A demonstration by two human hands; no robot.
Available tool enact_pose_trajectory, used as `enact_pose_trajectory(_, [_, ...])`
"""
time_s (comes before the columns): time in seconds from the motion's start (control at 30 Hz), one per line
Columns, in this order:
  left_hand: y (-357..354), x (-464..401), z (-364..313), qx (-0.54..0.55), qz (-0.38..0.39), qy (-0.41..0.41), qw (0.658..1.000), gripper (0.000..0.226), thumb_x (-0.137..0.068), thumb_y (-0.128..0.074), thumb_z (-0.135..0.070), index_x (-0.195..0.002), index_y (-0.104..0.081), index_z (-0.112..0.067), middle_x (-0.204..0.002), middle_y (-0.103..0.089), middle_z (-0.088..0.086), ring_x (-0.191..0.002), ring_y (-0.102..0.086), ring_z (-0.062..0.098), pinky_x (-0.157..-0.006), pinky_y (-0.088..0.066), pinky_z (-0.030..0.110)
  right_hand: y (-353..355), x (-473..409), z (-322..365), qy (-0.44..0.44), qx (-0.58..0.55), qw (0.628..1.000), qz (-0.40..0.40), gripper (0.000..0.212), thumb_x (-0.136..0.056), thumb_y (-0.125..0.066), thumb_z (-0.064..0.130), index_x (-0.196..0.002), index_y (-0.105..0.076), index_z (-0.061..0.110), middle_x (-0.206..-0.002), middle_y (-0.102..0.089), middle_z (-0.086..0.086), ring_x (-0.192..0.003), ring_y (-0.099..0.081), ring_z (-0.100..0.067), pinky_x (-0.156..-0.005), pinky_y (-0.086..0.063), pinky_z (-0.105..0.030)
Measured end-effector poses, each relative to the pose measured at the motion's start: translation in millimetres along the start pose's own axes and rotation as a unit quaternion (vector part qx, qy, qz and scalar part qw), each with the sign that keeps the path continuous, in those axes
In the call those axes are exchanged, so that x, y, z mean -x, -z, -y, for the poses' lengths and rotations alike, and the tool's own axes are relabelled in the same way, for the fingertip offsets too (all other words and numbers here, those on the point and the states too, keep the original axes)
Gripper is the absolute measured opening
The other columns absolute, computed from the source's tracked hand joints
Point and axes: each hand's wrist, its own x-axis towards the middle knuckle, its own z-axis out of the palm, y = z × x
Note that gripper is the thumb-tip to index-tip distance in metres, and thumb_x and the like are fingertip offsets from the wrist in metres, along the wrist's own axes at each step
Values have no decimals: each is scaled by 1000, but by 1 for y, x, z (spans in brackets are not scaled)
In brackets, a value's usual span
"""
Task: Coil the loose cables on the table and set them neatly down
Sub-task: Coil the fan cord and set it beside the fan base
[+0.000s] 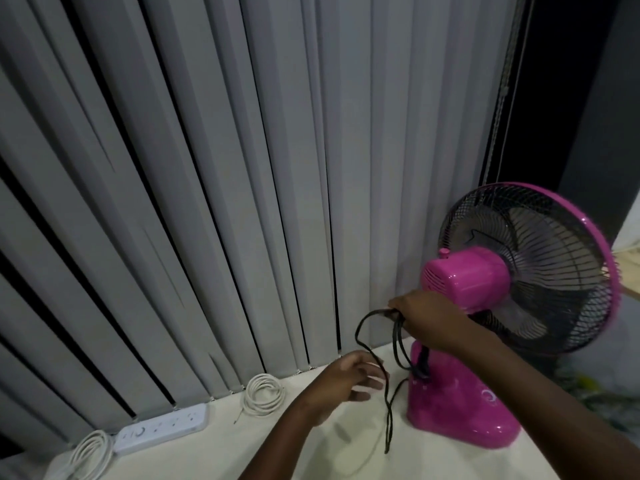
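A black cable (pixel 387 403) runs from the back of the pink table fan (pixel 464 407) and hangs in loops above the cream table (pixel 221 448). My right hand (pixel 422 317) grips the gathered loops at their top, just left of the fan's motor housing. My left hand (pixel 349 379) hovers below it with fingers relaxed, beside the strand that hangs down to the table; whether it touches the strand I cannot tell. A coiled white cable (pixel 264 393) lies by the blinds. Another white coil (pixel 88 453) lies at the far left.
A white power strip (pixel 162 429) lies on the table between the two white coils. Grey vertical blinds (pixel 214 168) stand right behind the table's back edge. The fan's black grille with its pink rim (pixel 533 268) fills the right side.
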Motion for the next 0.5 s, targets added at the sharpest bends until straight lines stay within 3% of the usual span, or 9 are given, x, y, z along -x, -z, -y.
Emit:
enact_pose_trajectory(0.1, [-5, 4, 12, 17, -11, -5, 1000, 29, -86, -54, -21, -115, -60, -22, -110, -71, -8, -101, -65, 9, -81, -47, 26, 4, -3, -4, -25, 45, 998, -26, 20, -95, -48, 24, -96, -64, 13, -89, -70, -8, -80, -66, -24, -62, -42, -29])
enact_pose_trajectory(0.27, [-27, 2, 26, 3, -211, -18, 977, 3, -88, -58, -18, -87, -57, -20, -90, -66, -1, -75, -59, 10, -63, -44, 19, 6, 0, -3, -103, 40, 993, -35, 21, -97, -48, 25, -102, -63, 11, -94, -71, -8, -83, -66, -23, -62, -40, -27])
enact_pose_trajectory(0.33, [-42, 5, 27, 8, -169, -2, 986, 7, -90, -56, -18, -83, -58, -20, -78, -69, -1, -64, -58, 8, -55, -42, 17, 7, 2, -2, -140, -3, 990, -18, 23, -97, -49, 25, -104, -65, 10, -95, -71, -10, -83, -66, -24, -63, -42, -27])
enact_pose_trajectory(0.4, [-57, 10, 24, -2, -87, 15, 996, 13, -92, -54, -24, -83, -64, -22, -74, -73, -2, -63, -62, 6, -53, -44, 15, 6, 5, -2, -170, -74, 982, 22, 23, -97, -50, 27, -95, -67, 12, -82, -69, -6, -69, -61, -18, -54, -39, -25])
enact_pose_trajectory(0.5, [-72, 14, 19, 17, -140, -45, 989, 16, -92, -55, -24, -82, -67, -26, -83, -75, -2, -69, -65, 4, -58, -47, 16, 1, 13, 0, -202, -151, 965, 72, 28, -98, -49, 29, -73, -57, 18, -59, -54, 5, -49, -49, -7, -41, -31, -18])
